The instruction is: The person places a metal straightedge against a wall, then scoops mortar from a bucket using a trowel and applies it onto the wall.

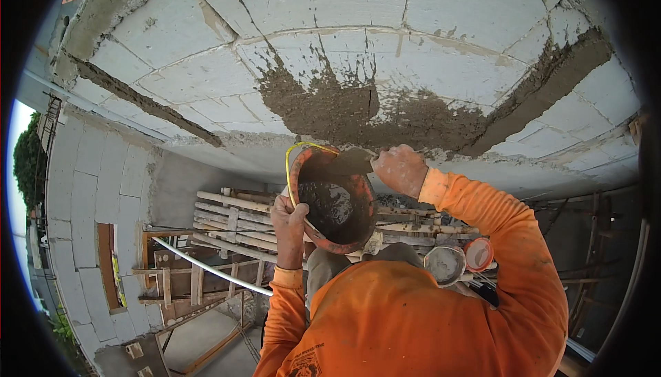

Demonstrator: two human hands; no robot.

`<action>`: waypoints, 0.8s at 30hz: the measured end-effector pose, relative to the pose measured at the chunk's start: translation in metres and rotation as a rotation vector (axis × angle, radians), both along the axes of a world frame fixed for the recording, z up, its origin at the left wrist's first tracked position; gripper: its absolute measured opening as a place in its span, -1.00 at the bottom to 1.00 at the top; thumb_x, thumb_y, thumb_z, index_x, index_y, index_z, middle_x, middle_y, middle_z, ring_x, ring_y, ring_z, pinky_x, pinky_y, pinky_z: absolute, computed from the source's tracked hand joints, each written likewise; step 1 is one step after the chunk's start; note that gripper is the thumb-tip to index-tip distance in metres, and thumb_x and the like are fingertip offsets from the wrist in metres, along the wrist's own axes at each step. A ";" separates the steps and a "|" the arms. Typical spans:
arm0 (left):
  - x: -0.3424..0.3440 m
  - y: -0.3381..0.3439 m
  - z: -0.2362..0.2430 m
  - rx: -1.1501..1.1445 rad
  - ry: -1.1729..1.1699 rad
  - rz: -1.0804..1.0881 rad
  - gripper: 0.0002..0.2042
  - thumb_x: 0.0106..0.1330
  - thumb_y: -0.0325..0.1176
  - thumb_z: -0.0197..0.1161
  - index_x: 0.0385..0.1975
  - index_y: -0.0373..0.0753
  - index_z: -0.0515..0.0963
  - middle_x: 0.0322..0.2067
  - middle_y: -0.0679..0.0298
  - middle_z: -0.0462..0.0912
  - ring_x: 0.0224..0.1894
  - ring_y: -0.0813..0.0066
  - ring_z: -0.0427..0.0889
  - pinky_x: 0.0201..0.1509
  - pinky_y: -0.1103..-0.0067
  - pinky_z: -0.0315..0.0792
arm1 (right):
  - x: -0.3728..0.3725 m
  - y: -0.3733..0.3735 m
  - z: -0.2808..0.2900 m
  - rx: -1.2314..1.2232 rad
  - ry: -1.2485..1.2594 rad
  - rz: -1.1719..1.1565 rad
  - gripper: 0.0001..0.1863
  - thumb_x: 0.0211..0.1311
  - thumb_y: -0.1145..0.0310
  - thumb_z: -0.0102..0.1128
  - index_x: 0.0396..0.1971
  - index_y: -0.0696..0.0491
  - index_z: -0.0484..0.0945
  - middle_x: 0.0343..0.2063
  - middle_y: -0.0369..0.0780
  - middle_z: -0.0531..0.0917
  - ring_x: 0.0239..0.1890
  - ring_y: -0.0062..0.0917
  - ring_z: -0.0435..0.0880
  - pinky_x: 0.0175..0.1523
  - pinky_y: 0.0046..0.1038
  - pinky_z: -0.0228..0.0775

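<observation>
My left hand (289, 231) is closed on the rim of an orange, mortar-smeared bucket (299, 176), its thumb by the yellow handle (288, 170). Wet grey mortar (327, 205) lies inside the tilted bucket. A trowel's dark blade (352, 161) reaches over the bucket's far rim; my right hand (401, 170), dusted with mortar, is closed round its handle end, which my fingers hide. Just ahead, a broad patch of wet mortar (330, 112) covers the lower part of the pale block wall (310, 50), with splashes streaking above it.
Below me is a platform of bamboo poles (237, 222). A bucket with a whitish top (445, 265) and a smaller orange-rimmed container (479, 254) stand by my right side. A white pipe (213, 267) slants at the left, near wooden framing (186, 284). A mortar-filled band (551, 95) crosses the wall at right.
</observation>
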State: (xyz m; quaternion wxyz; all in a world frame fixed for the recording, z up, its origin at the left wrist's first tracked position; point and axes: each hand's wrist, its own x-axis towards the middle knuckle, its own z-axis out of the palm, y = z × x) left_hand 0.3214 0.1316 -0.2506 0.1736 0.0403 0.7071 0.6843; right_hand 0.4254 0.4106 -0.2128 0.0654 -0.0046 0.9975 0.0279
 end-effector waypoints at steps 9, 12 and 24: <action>-0.002 0.055 0.017 0.041 0.068 -0.244 -0.82 0.23 -0.52 0.24 -0.42 -0.19 0.32 -0.54 0.43 0.40 -0.72 0.76 0.28 -0.72 0.73 0.22 | 0.047 0.014 -0.094 -0.415 -0.278 -0.161 -0.60 0.35 0.07 0.19 -0.11 0.10 0.72 -0.25 0.01 0.77 -0.12 -0.06 0.77 0.09 -0.07 0.57; -0.005 0.039 0.026 0.029 0.050 -0.216 -0.81 0.23 -0.51 0.25 -0.43 -0.18 0.32 -0.58 0.44 0.36 -0.75 0.73 0.29 -0.72 0.73 0.24 | 0.063 0.019 -0.105 -0.656 -0.262 -0.199 -0.54 0.38 -0.02 0.13 0.08 -0.05 0.69 -0.16 -0.01 0.76 -0.06 0.01 0.72 0.16 -0.01 0.51; 0.004 -0.048 -0.016 0.035 -0.115 0.091 -0.80 0.17 -0.59 0.26 -0.42 -0.14 0.37 -0.49 0.48 0.38 -0.52 0.74 0.31 -0.43 0.72 0.25 | 0.066 0.044 -0.071 -1.136 -0.487 0.023 -0.50 0.48 -0.03 0.11 -0.02 0.15 0.66 -0.32 -0.08 0.73 -0.29 -0.29 0.74 -0.08 -0.25 0.57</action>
